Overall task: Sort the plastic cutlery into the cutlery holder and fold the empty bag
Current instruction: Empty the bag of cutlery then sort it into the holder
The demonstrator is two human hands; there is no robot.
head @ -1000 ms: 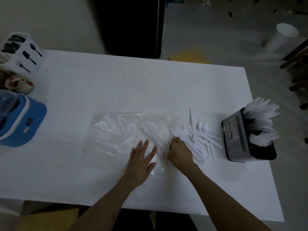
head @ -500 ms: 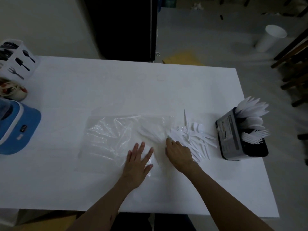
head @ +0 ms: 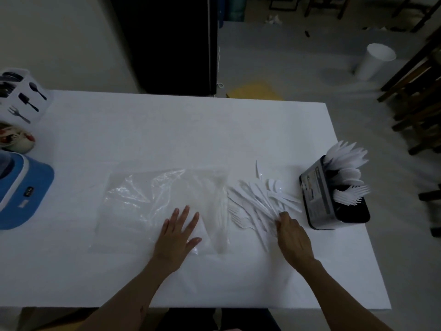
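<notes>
Left hand [head: 177,237] spread flat on the bag [head: 152,206]; right hand [head: 292,232] pinching cutlery [head: 260,201] mid-frame — loose pieces could scatter.

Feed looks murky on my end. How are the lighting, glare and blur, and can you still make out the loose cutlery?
Head view: dim and underexposed; wide-angle bending at the table edges; faint glare streaks on the clear bag; the white cutlery pile has low contrast against the tabletop, single pieces hard to separate; slight softness around the right hand.
</notes>
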